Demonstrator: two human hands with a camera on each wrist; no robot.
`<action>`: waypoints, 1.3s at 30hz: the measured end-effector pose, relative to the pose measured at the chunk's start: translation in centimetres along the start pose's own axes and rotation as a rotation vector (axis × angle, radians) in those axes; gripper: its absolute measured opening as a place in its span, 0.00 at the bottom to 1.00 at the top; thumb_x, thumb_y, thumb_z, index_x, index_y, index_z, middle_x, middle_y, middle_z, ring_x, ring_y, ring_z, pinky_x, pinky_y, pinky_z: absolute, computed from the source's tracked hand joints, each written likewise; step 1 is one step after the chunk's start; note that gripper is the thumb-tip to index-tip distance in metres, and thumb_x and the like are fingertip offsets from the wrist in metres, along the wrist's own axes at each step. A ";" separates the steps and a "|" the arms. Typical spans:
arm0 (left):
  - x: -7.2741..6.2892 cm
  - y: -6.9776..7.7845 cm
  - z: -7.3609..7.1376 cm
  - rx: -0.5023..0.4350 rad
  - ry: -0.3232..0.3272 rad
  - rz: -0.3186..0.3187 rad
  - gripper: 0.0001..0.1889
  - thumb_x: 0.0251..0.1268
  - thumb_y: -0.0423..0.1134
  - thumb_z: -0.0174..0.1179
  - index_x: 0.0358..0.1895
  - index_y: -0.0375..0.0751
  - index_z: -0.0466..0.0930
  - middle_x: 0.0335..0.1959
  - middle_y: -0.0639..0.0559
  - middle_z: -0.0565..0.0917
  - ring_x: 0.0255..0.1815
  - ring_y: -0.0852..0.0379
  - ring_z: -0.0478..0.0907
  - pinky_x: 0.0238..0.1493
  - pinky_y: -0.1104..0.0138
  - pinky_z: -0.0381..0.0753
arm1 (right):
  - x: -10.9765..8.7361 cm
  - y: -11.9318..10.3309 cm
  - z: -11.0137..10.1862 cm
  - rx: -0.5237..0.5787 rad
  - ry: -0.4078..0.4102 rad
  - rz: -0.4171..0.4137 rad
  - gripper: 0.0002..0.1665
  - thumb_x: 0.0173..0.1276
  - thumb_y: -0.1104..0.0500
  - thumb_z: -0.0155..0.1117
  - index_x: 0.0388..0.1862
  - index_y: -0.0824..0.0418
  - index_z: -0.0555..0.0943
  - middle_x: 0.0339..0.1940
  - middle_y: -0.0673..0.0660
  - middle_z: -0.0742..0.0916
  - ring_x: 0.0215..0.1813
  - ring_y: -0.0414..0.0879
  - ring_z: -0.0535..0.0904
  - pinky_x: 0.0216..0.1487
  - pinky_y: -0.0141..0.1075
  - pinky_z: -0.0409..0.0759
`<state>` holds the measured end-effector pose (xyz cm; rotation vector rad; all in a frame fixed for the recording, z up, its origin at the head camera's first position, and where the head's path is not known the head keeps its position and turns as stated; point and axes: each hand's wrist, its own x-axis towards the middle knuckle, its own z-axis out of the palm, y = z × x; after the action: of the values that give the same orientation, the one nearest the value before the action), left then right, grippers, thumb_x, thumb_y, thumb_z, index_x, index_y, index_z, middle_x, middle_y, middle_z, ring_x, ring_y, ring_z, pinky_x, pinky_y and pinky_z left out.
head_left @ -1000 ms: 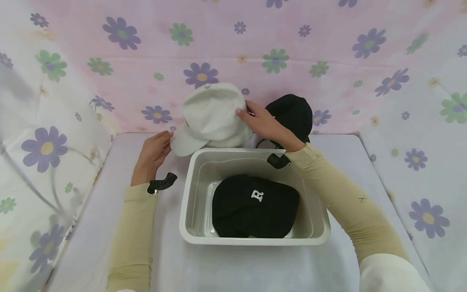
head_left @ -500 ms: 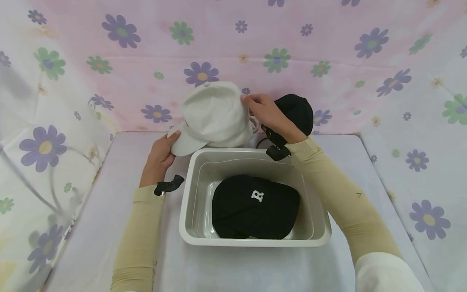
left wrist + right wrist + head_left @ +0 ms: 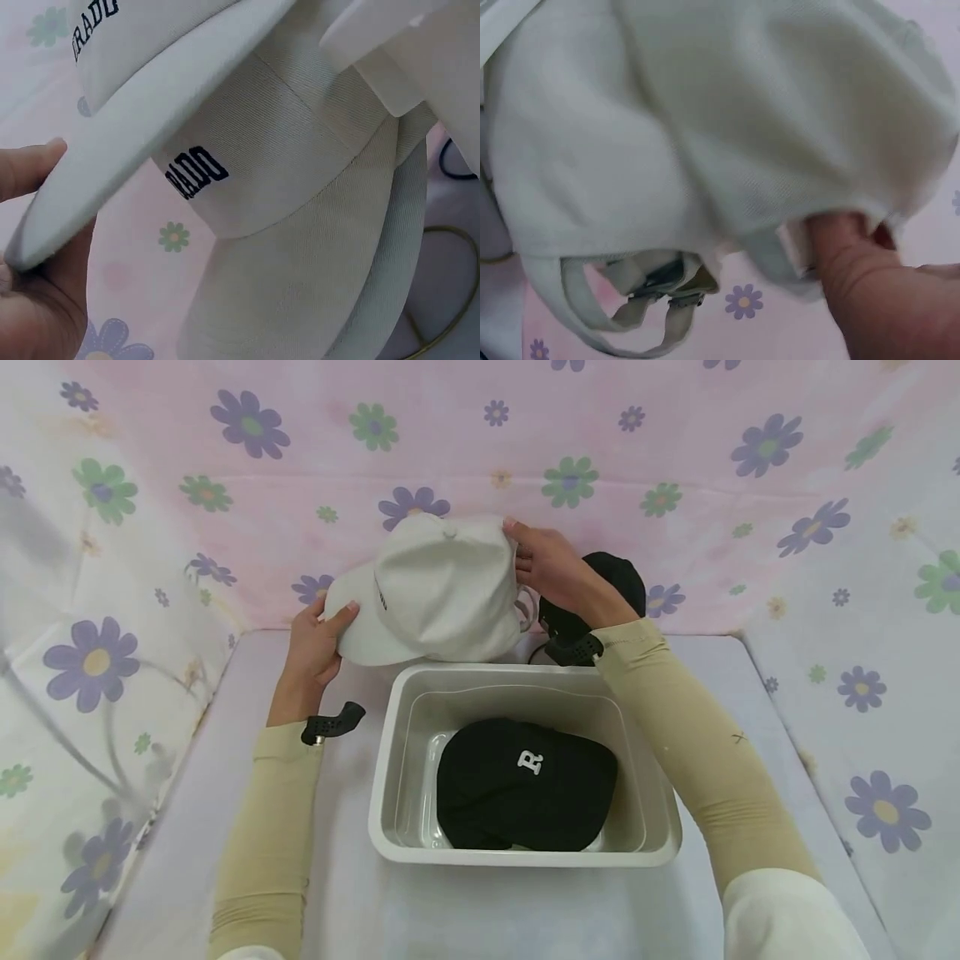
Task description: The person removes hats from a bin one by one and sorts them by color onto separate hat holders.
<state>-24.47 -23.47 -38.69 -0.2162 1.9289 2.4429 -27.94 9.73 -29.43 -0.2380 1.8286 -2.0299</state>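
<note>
White cap (image 3: 450, 585) is up behind the bin's far rim, left of centre, held in both hands, brim to the left, lettering partly visible on its front. Left hand (image 3: 309, 643) grips the brim edge, thumb on top, fingers under, clear in the left wrist view. Right hand (image 3: 555, 568) pinches the rear edge of the crown; right wrist view has a digit at the back opening, slightly blurred

Container: one light grey bin (image 3: 525, 857), rectangular, long side toward the person, on the white tabletop (image 3: 345, 877). In it: one black cap (image 3: 487, 793) with a white R (image 3: 529, 762), lying on the bin floor, middle to right, covering most of it; a strip of glossy floor shows on the left. The held cap is outside the bin

Stack side: under the held cap's brim, left wrist view shows a lower white cap (image 3: 300, 202), dark letters reading "RADO" on its front. Right wrist view shows a looped strap (image 3: 637, 341) with a buckle hanging below the white fabric; can't tell which cap owns it

Second dark cap (image 3: 618, 581) stands by the floral backdrop (image 3: 300, 518), right of the white ones, partly hidden by the right forearm
</note>
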 end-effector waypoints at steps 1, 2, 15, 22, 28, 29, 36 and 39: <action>0.1 0.0 0.1 0.002 0.002 0.002 0.34 0.72 0.36 0.63 0.77 0.36 0.61 0.68 0.43 0.71 0.69 0.48 0.74 0.70 0.54 0.70 | 0.1 0.1 0.0 0.020 0.002 -0.016 0.31 0.84 0.51 0.48 0.77 0.65 0.62 0.70 0.62 0.74 0.66 0.50 0.76 0.63 0.37 0.77; 0.1 0.0 0.1 0.003 0.002 0.002 0.34 0.72 0.36 0.63 0.77 0.35 0.61 0.68 0.43 0.72 0.68 0.48 0.74 0.70 0.54 0.70 | 0.2 0.2 0.0 0.024 0.005 -0.032 0.30 0.83 0.52 0.50 0.76 0.65 0.64 0.68 0.61 0.76 0.63 0.50 0.78 0.59 0.37 0.79; 1.4 -2.2 0.3 -0.040 0.032 -0.172 0.33 0.76 0.39 0.59 0.78 0.33 0.58 0.72 0.45 0.70 0.70 0.54 0.71 0.71 0.64 0.71 | 1.8 2.1 0.6 -0.189 0.091 0.091 0.33 0.77 0.46 0.61 0.71 0.65 0.69 0.63 0.59 0.78 0.61 0.51 0.76 0.72 0.45 0.72; 1.9 -3.7 0.2 -0.049 0.036 -0.221 0.34 0.79 0.38 0.55 0.80 0.33 0.53 0.78 0.43 0.62 0.75 0.54 0.64 0.77 0.61 0.63 | 2.1 2.6 0.1 -0.266 0.071 0.224 0.33 0.74 0.46 0.64 0.65 0.67 0.67 0.57 0.58 0.76 0.55 0.50 0.77 0.62 0.42 0.77; 1.8 -4.9 0.1 -0.014 0.056 -0.167 0.33 0.79 0.38 0.55 0.80 0.34 0.55 0.80 0.41 0.60 0.78 0.50 0.63 0.76 0.59 0.64 | 2.0 3.1 -0.1 -0.390 0.033 0.226 0.34 0.71 0.44 0.66 0.62 0.67 0.68 0.55 0.59 0.75 0.52 0.50 0.76 0.54 0.40 0.77; 1.6 -5.0 0.0 -0.011 0.056 -0.160 0.33 0.78 0.38 0.55 0.80 0.34 0.55 0.79 0.41 0.61 0.77 0.50 0.64 0.75 0.59 0.65 | 1.9 3.2 0.0 -0.402 0.028 0.222 0.36 0.71 0.43 0.66 0.63 0.66 0.68 0.55 0.59 0.76 0.53 0.50 0.76 0.54 0.40 0.78; -0.1 -5.0 -0.6 -0.042 -0.047 -0.143 0.39 0.71 0.30 0.63 0.81 0.43 0.55 0.64 0.49 0.70 0.55 0.59 0.77 0.49 0.74 0.83 | 1.3 3.9 0.1 -0.448 -0.011 0.172 0.39 0.69 0.45 0.70 0.67 0.64 0.67 0.58 0.60 0.77 0.56 0.52 0.76 0.59 0.46 0.78; -0.4 -5.3 -0.8 -0.041 -0.073 -0.129 0.41 0.69 0.28 0.64 0.81 0.46 0.55 0.63 0.50 0.70 0.53 0.60 0.78 0.49 0.74 0.84 | 1.0 4.2 0.0 -0.503 -0.021 0.154 0.40 0.68 0.44 0.70 0.68 0.64 0.66 0.59 0.60 0.75 0.56 0.52 0.73 0.60 0.47 0.77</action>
<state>-23.48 -22.97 -43.92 -0.2409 1.7794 2.3748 -28.10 9.02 -33.70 -0.2446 2.2416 -1.4342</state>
